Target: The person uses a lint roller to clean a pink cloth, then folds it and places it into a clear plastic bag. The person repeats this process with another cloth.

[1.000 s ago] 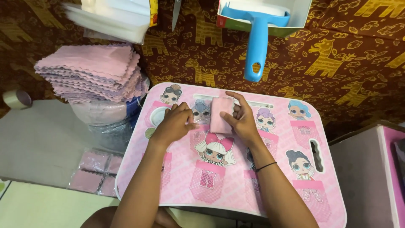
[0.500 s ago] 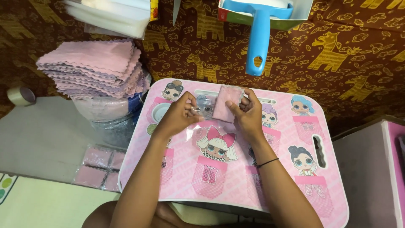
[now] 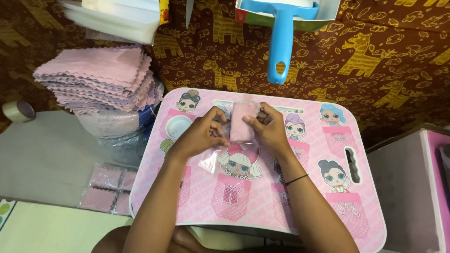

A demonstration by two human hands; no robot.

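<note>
A folded pink cloth [image 3: 242, 122] lies on a pink lap table [image 3: 356, 206] printed with cartoon dolls. Both my hands hold it at the table's far middle. My left hand [image 3: 201, 136] grips the cloth's left side together with a clear plastic sleeve [image 3: 213, 159] that trails toward me. My right hand [image 3: 268, 129] pinches the cloth's right edge; a black band circles that wrist.
A tall stack of pink scalloped cloths [image 3: 98, 77] rests on a plastic-wrapped bundle at the left. Packed cloths in clear bags [image 3: 105, 187] lie on the grey surface below it. A blue handled dustpan [image 3: 281, 37] sits at the back, a tape roll [image 3: 18, 111] at far left.
Both hands have stayed on the folded cloth and closed in on it. The clear sleeve now shows under my left hand, and the view has shifted slightly.
</note>
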